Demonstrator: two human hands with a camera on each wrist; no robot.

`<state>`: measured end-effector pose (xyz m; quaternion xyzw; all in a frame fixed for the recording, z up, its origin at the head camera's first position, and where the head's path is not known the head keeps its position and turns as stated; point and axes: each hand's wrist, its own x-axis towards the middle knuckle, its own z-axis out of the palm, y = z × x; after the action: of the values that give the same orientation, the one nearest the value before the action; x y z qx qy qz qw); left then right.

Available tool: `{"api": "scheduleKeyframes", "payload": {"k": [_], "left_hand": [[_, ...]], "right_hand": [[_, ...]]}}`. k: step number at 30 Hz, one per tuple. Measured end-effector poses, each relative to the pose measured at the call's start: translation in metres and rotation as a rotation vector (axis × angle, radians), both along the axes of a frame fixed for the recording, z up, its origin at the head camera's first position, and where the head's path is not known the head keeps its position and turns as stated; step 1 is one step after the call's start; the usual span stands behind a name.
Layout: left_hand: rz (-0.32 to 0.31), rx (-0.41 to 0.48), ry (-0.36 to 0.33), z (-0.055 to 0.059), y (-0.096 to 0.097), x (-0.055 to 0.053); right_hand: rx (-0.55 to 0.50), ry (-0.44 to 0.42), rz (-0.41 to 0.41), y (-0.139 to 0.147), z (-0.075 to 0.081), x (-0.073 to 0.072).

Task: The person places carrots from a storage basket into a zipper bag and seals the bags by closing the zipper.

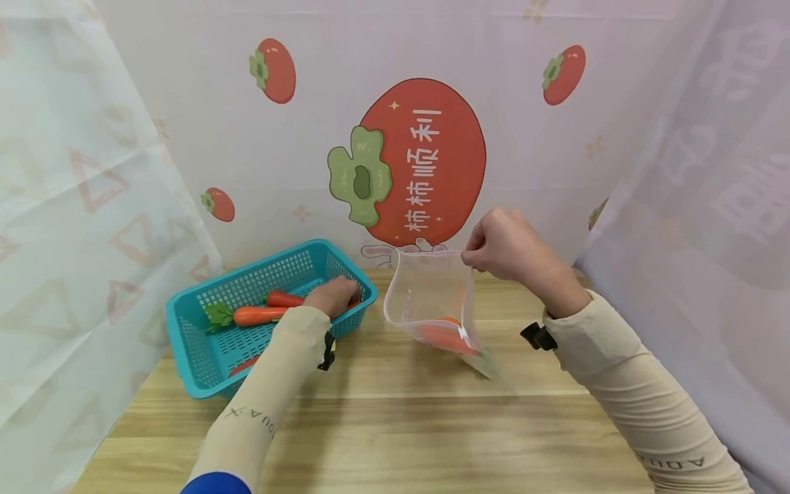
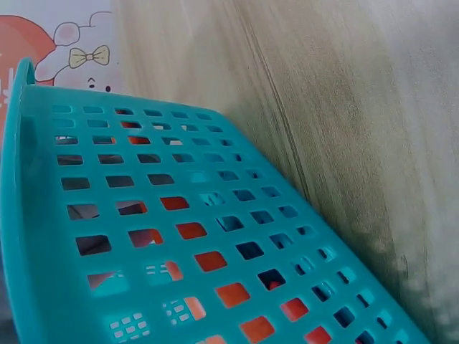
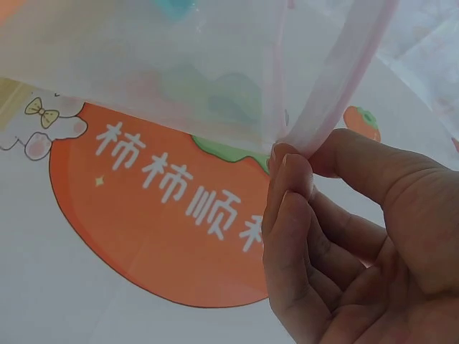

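Your blue cuff (image 1: 216,482) lies closest to the camera, above a cream left sleeve (image 1: 265,412) that reaches over the near side of the teal basket (image 1: 175,336). Inside that basket, from the left, you have a leafy-topped orange carrot (image 1: 256,315), a red sliver (image 1: 243,366) showing past your sleeve on the near side, and a redder carrot (image 1: 284,299) just behind the leafy one. Your left hand (image 1: 333,296) is down in the basket's right end, knuckles up, with a bit of red-orange right by the fingers; whether you pinch it or only touch it I cannot tell, since the left wrist view gives mostly perforated wall, with orange and red behind the holes. Right of the basket, near it but apart, hangs the translucent bag (image 1: 465,291), its mouth gaping toward you and one orange item (image 1: 447,336) low inside, seemingly another carrot. Your right hand (image 1: 506,250) pinches the bag's pale pink rim at the upper right corner, thumb against fingers. You seem to be at the picking-up step of bagging the carrots, with one loaded and several left. Next, I judge, you need a sure hold with the left, a lift clear of the basket wall, and a move rightward into the mouth, the right keeping that rim raised so the bag doesn't fold shut.
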<state>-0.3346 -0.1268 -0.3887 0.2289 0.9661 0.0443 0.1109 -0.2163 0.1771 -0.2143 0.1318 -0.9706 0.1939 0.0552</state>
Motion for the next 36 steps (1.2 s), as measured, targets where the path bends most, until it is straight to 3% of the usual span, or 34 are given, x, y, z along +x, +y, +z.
{"api": "scheduleKeyframes", "payload": {"k": [6,17,31,36], "left_hand": [[-0.050,-0.002,0.043,0.001,-0.002,0.001],[-0.099,-0.014,0.121,0.020,-0.006,0.010],[-0.092,0.058,0.194,0.057,-0.031,0.020],[-0.048,0.097,0.180,0.066,-0.040,0.022]], "right_hand": [[-0.004,0.009,0.012,-0.002,-0.005,-0.002],[-0.027,0.002,0.024,-0.002,-0.006,-0.003],[-0.044,-0.008,0.015,-0.001,-0.006,-0.001],[-0.043,0.004,0.013,0.002,-0.007,-0.001]]}}
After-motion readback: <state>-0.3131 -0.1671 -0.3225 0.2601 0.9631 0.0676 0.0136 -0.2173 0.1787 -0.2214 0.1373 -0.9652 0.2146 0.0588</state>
